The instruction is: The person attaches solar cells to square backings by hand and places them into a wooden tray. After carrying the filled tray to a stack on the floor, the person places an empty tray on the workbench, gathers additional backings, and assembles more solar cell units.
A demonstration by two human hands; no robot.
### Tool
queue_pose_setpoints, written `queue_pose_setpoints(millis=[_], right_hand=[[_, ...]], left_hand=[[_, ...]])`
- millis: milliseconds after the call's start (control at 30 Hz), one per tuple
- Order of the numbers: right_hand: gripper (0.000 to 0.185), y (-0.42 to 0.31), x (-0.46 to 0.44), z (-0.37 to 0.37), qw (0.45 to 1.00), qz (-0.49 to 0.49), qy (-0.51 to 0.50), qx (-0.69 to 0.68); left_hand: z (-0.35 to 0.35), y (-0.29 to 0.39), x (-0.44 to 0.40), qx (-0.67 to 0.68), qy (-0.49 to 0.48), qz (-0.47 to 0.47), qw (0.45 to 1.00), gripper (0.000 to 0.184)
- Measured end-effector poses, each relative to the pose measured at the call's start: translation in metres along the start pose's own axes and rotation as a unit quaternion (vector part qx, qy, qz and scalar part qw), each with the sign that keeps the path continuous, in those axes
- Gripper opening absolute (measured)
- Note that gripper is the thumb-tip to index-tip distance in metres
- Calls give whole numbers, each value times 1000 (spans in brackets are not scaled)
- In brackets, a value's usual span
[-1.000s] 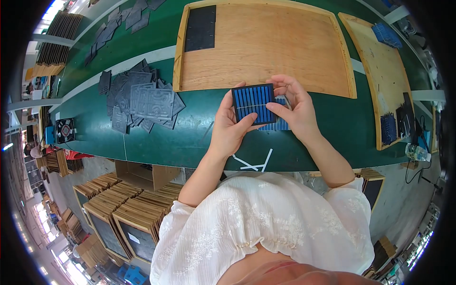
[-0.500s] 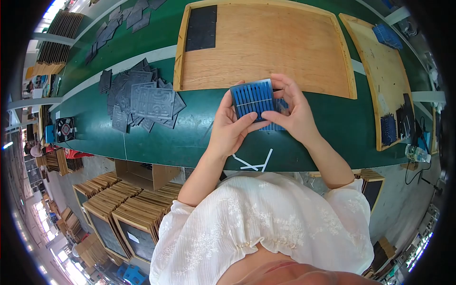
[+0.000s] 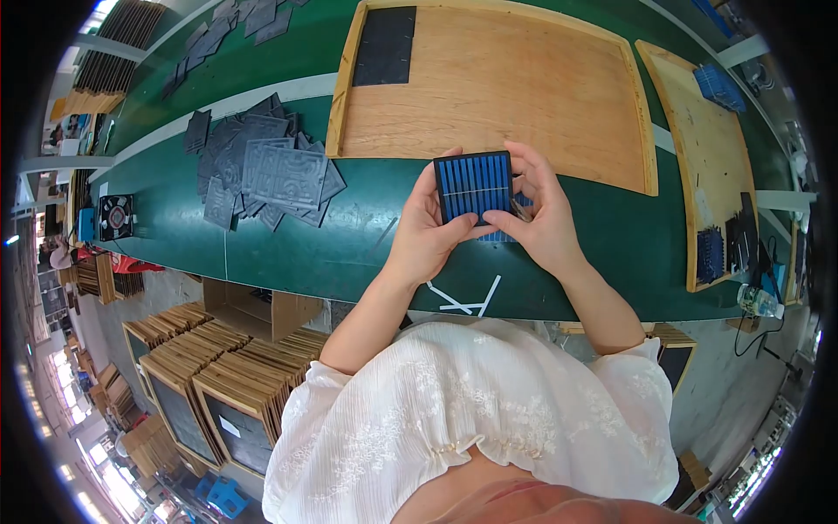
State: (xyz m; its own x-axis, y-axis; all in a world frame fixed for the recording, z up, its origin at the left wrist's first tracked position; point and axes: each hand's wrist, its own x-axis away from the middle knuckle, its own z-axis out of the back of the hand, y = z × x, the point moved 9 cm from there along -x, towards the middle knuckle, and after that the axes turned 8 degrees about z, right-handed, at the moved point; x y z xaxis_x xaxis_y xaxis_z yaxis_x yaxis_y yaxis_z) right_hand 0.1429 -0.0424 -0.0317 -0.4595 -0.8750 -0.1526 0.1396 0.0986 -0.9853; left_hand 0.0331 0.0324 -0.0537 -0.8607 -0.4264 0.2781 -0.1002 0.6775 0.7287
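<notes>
A small solar panel (image 3: pixel 474 185) with dark blue cells, a pale line across them and a black edge is held up over the green table (image 3: pixel 297 262). My left hand (image 3: pixel 429 214) grips its left side, thumb on the lower front. On the opposite side my right hand (image 3: pixel 539 214) is closed round it, the thumb pressing the lower right corner. Most of the fingers are hidden behind the panel. More blue cell pieces (image 3: pixel 497 236) show below and behind the hands; how many there are cannot be made out.
A wooden tray (image 3: pixel 497 87) bearing one black panel (image 3: pixel 385 48) lies ahead. To its left is a heap of dark grey plates (image 3: pixel 279 175). A second tray (image 3: pixel 690 131) holds blue pieces at right. White strips (image 3: pixel 471 306) lie near the table's front edge.
The panel has tilted slightly in my hands, and its black edge shows more plainly with less glare. Both hands keep their hold. The whole view has shifted a little.
</notes>
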Motion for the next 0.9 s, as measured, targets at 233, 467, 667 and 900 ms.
queue_pose_setpoints(millis=[233, 467, 667, 900], right_hand=[[83, 1, 1, -2, 1000, -17, -12, -19], [86, 2, 1, -2, 998, -22, -30, -56], [85, 1, 1, -2, 999, -2, -25, -44], [84, -3, 2, -2, 999, -7, -20, -48]], left_hand=[[-1, 0, 0, 13, -9, -1, 1000, 77], [-1, 2, 2, 44, -17, 11, 999, 80], [0, 2, 2, 18, -19, -1, 1000, 81], [-2, 3, 3, 13, -20, -2, 1000, 83]])
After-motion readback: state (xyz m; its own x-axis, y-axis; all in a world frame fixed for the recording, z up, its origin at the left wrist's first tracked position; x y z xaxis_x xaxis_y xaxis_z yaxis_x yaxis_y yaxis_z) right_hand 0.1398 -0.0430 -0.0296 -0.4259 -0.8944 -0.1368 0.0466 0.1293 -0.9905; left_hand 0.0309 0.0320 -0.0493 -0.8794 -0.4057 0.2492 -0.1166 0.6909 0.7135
